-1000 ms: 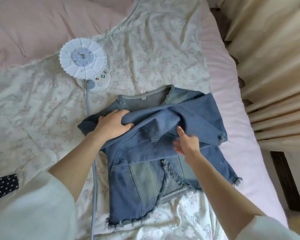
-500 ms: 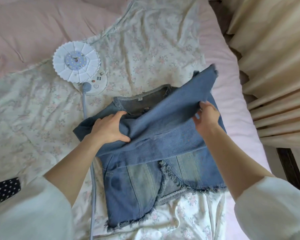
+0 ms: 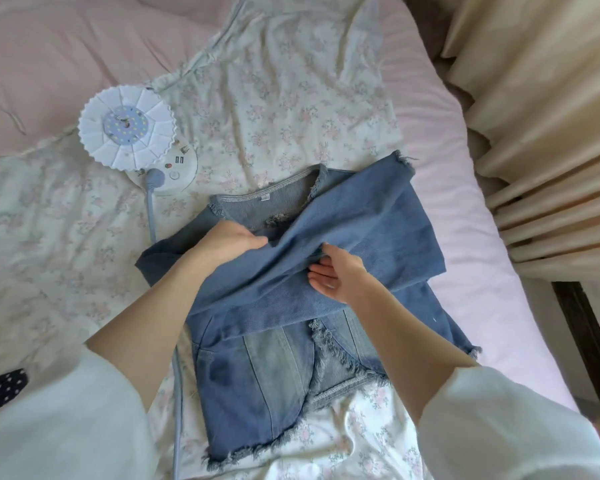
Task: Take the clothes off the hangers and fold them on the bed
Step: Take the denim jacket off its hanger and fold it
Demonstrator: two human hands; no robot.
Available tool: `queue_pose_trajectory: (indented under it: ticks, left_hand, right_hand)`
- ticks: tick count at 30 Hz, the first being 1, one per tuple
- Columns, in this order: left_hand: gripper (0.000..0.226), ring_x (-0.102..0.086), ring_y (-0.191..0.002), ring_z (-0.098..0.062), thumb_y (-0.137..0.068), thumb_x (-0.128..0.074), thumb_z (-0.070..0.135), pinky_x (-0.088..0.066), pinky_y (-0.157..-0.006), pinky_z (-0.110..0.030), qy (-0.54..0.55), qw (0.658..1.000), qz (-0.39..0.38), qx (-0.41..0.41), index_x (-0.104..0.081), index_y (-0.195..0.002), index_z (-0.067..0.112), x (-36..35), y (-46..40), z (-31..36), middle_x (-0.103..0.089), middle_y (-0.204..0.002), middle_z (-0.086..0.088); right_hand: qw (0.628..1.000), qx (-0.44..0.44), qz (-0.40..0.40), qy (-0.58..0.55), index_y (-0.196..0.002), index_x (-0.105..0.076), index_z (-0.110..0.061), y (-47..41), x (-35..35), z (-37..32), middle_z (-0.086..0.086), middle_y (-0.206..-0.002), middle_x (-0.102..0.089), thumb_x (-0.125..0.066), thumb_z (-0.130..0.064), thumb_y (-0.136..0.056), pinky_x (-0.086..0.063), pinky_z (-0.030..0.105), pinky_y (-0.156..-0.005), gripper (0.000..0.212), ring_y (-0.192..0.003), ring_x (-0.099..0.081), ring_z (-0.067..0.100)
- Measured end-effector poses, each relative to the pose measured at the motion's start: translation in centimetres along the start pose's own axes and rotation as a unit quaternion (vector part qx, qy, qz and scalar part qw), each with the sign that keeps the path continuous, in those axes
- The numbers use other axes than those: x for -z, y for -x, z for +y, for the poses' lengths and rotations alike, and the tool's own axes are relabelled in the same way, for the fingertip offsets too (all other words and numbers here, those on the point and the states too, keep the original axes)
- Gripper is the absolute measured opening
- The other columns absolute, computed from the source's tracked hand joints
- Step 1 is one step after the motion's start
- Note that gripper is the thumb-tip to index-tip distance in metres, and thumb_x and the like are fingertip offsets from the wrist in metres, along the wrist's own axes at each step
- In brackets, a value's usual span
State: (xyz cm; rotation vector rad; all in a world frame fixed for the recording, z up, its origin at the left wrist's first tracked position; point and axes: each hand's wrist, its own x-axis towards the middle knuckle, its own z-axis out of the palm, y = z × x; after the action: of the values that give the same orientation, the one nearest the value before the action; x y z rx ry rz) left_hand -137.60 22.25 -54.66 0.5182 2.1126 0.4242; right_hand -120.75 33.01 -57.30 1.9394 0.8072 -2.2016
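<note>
A blue denim jacket (image 3: 278, 375) with frayed edges lies front-up on the floral bedspread (image 3: 274, 109). Its right sleeve (image 3: 371, 216) is folded diagonally across the chest, with the frayed cuff pointing up right. My left hand (image 3: 227, 242) rests knuckles-up on the chest near the collar, fingers curled over the sleeve's edge. My right hand (image 3: 336, 271) sits on the middle of the sleeve, palm turned left, fingertips pinching a ridge of its cloth. No hanger is in view.
A white pleated lamp (image 3: 127, 131) with its round base and grey cable lies left of the jacket. Pink sheet (image 3: 482, 271) borders the bed's right edge, beige curtains (image 3: 548, 116) beyond. A dark polka-dot cloth (image 3: 0, 389) peeks in at the lower left.
My right hand lifted the sleeve to the right, then laid it flat across the chest and came back to its middle. My left hand stayed on the chest.
</note>
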Motion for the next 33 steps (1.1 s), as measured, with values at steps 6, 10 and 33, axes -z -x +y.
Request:
queue_pose_trajectory:
  ticks: [6,10,33]
  left_hand:
    - [0.015,-0.056,-0.090,-0.019,-0.083,-0.070,0.023,-0.041,-0.083,-0.030,-0.048,0.998,-0.044,0.005,-0.070,-0.087,0.009,-0.3,0.7,0.6,-0.063,-0.089,-0.004]
    - [0.015,-0.042,-0.071,-0.018,-0.091,-0.057,0.016,-0.030,-0.066,-0.027,0.063,0.992,0.106,-0.011,-0.055,-0.077,0.016,0.1,0.5,0.3,-0.048,-0.070,-0.007]
    - [0.034,-0.064,-0.093,-0.024,-0.085,-0.057,-0.007,-0.052,-0.085,-0.037,0.104,0.989,-0.109,0.009,-0.061,-0.106,0.019,-1.1,-0.1,4.1,-0.068,-0.103,-0.007]
  right_hand:
    - [0.999,0.024,0.041,-0.023,-0.096,-0.055,-0.001,-0.6,-1.0,0.0,0.013,-0.070,-0.062,-0.042,-0.003,-0.093,-0.057,0.030,-0.054,0.013,-0.058,-0.060,0.020]
    - [0.992,0.071,0.081,-0.058,-0.110,-0.051,0.002,-0.2,1.6,2.2,0.019,-0.084,-0.064,-0.035,0.000,-0.097,-0.058,0.029,-0.055,0.020,-0.064,-0.061,0.020]
    - [0.896,0.247,-0.140,-0.342,-0.100,-0.058,-0.010,-1.8,9.7,-4.0,0.007,-0.103,-0.059,-0.054,-0.011,-0.087,-0.044,0.027,-0.090,0.014,-0.093,-0.056,0.020]
